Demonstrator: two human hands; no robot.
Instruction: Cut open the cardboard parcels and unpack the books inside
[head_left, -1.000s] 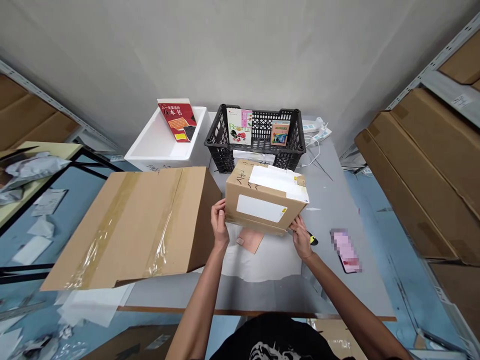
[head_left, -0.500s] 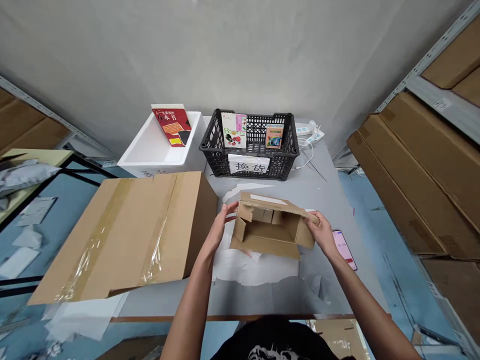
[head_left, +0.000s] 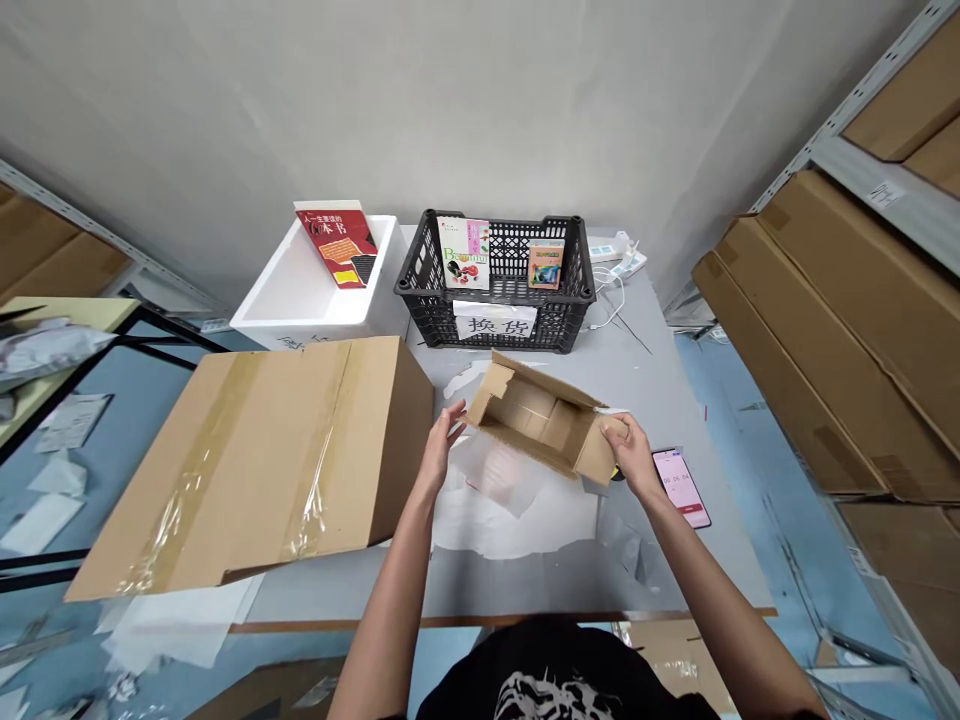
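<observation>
A small cardboard box (head_left: 536,412) is tilted above the table, its open side facing up toward me and its inside bare. At its left end, my left hand (head_left: 439,450) holds the edge with the fingertips. My right hand (head_left: 634,458) pinches the flap at the right end between thumb and fingers. Under the box lie white paper (head_left: 517,525) and a thin clear plastic sheet (head_left: 499,475). A small black and yellow item shows partly beside my right fingers, too hidden to name.
A large taped carton (head_left: 300,450) stands to the left. Behind are a white foam box (head_left: 259,310) holding a red book (head_left: 341,245) and a black crate (head_left: 427,315) with two books. A phone (head_left: 682,487) lies right, near a power strip (head_left: 626,262). Cartons (head_left: 795,350) fill the right shelf.
The small box has turned so its opening faces more upward, and its right end has dipped. The clear plastic sheet now shows below it. Both hands still hold the box.
</observation>
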